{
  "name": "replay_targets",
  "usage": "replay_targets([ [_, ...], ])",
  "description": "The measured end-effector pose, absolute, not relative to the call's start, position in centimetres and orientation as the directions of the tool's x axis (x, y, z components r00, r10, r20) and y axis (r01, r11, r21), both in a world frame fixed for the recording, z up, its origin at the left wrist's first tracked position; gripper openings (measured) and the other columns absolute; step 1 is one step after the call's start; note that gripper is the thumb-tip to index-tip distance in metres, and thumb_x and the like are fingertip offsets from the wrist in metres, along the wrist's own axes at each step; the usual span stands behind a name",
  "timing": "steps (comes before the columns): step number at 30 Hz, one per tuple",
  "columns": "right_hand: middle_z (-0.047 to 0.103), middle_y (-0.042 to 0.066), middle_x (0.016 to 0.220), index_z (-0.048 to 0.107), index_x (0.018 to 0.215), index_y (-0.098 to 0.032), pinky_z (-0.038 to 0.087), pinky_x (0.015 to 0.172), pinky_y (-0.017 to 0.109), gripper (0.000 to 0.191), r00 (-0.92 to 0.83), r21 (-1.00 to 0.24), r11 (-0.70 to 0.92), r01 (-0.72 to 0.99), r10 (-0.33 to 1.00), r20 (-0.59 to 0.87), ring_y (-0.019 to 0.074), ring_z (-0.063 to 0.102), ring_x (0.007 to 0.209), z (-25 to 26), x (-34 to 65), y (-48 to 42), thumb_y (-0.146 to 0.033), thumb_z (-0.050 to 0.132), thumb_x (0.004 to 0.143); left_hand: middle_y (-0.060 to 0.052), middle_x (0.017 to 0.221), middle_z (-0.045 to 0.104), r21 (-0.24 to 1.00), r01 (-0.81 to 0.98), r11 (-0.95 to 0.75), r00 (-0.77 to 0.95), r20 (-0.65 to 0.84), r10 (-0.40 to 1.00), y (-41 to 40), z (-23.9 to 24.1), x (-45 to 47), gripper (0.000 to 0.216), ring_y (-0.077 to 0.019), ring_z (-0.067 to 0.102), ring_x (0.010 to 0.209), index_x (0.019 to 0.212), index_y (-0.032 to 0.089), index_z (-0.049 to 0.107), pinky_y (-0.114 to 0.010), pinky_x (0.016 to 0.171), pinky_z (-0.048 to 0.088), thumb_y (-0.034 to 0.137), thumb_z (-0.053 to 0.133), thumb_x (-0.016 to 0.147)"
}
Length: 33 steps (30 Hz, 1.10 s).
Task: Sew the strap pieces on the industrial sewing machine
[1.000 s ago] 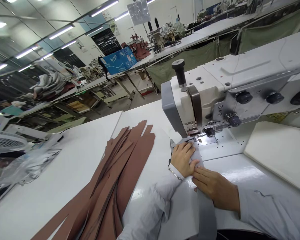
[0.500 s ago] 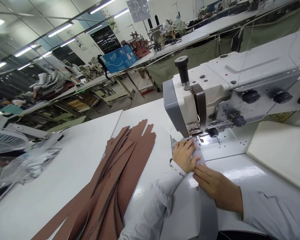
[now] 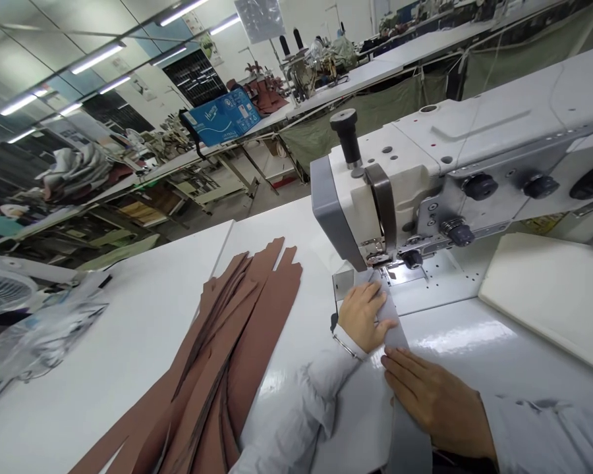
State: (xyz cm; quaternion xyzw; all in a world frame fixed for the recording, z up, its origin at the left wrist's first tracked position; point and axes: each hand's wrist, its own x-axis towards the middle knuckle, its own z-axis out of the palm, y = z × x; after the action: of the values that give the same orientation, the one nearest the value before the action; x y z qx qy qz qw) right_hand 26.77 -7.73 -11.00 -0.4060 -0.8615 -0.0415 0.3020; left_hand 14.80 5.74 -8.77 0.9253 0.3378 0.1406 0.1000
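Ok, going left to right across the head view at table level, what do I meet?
Fan → plastic bag → brown strips → left hand → right hand → cream pad

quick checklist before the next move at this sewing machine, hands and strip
1. Grey strip reaches the presser foot: ok.
2. Left hand lies flat on the strip, fingertips short of the foot: ok.
3. Right hand has its fingertips at the strip's edge, apart from the foot: ok.
4. Strip lies without a visible twist on the machine table: ok.
5. Thread at the needle: cannot tell, too small to see.
6. Brown strips lie apart from both hands, on the table to the left: ok.
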Motion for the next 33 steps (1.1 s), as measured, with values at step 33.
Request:
replay_targets([
  [33, 0.061, 0.018, 0.109, 0.06, 0.102, -0.003, 0.044, 0.093, 0.042, 0.029, -0.441, -0.097, 0.607, 0.789, 0.669, 0.599, 0.0281, 0.052, 0.109, -11.2, 25.5, -8.8, -0.004, 0.044, 0.078, -0.011, 0.102, 0.065, 0.037, 0.747, -0.663, 0.664, -0.057, 0.745, 9.8, -7.2, 16.7, 0.028, -0.0253, 0.058, 0.1, 0.105, 0.015, 0.063, -0.043, 0.092, 0.04, 0.033, 0.052, 0.086],
])
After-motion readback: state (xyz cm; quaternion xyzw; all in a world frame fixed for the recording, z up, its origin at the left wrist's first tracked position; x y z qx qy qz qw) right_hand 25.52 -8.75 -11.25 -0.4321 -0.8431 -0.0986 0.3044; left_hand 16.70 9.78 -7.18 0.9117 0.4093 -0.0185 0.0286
